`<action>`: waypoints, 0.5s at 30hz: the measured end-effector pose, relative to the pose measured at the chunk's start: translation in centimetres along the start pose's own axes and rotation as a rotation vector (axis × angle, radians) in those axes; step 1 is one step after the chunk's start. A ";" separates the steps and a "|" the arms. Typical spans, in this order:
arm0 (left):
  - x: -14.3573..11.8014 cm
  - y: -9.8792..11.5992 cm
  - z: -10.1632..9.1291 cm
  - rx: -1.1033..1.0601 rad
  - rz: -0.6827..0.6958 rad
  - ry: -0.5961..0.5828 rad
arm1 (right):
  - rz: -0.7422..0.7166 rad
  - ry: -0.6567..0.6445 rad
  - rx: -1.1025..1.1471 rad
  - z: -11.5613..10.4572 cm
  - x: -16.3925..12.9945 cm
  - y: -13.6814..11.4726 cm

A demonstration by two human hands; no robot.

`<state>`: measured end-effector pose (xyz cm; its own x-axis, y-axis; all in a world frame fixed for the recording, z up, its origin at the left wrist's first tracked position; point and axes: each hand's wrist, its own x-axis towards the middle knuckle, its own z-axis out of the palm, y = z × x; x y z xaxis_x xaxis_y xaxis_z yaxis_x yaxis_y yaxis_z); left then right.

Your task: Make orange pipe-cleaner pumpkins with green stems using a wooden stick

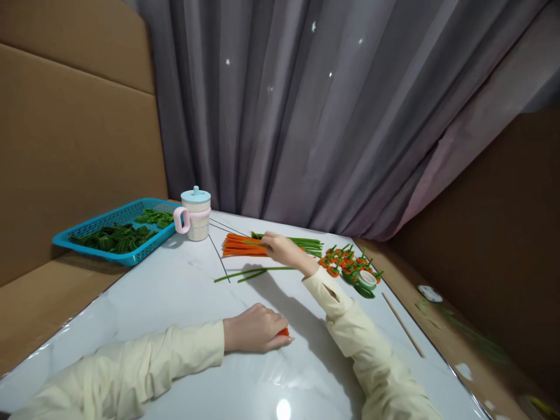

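My left hand (pixel 255 328) rests on the white marble table (pixel 184 291), fingers closed over a small orange piece (pixel 284 332) that peeks out at the fingertips. My right hand (pixel 283 250) reaches far forward and touches the bundle of orange sticks (pixel 242 245) lying beside green sticks (pixel 306 242). Whether it grips a stick I cannot tell. Two loose green stems (pixel 254 272) lie just in front of that hand. Both arms wear cream sleeves.
A blue basket (pixel 111 255) with green leaf shapes sits at the far left, a lidded cup (pixel 195 214) with a pink handle beside it. Finished orange-and-green flowers (pixel 347 265) and a small white cap (pixel 366 279) lie right. A thin wooden stick (pixel 402 324) lies near the right edge.
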<state>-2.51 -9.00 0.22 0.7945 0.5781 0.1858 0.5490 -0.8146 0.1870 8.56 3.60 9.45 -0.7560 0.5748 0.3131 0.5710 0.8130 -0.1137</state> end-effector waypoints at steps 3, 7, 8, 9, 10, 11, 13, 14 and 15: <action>0.5 -0.3 -1.4 -0.340 -0.135 0.031 | 0.026 0.195 0.025 -5.1 -2.5 0.3; 2.1 -0.3 -5.9 -0.805 -0.340 0.052 | 0.057 0.679 0.187 -11.9 -8.0 -0.7; 2.5 -0.2 -7.2 -1.001 -0.396 0.004 | 0.066 0.751 0.191 -13.2 -9.4 -1.2; 2.9 0.0 -8.4 -1.159 -0.417 -0.015 | 0.086 0.824 0.174 -14.3 -10.8 -1.6; 3.3 0.2 -9.5 -1.267 -0.417 -0.023 | 0.104 0.883 0.135 -15.1 -12.1 -2.0; 3.7 0.4 -10.5 -1.338 -0.404 -0.026 | 0.086 0.867 0.080 -15.7 -13.1 -2.4; 4.4 0.9 -11.9 -1.412 -0.374 -0.081 | -0.008 0.708 0.011 -16.3 -14.7 -2.8; 4.7 1.1 -12.4 -1.424 -0.366 -0.103 | -0.058 0.599 -0.005 -16.4 -15.1 -2.9; 4.9 1.3 -12.8 -1.436 -0.353 -0.122 | -0.095 0.496 -0.015 -16.3 -15.4 -3.0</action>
<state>-1.21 -6.61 13.70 0.7344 0.6646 -0.1373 0.0512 0.1475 0.9877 23.72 -9.16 20.29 -0.5640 0.3822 0.7320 0.5143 0.8561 -0.0507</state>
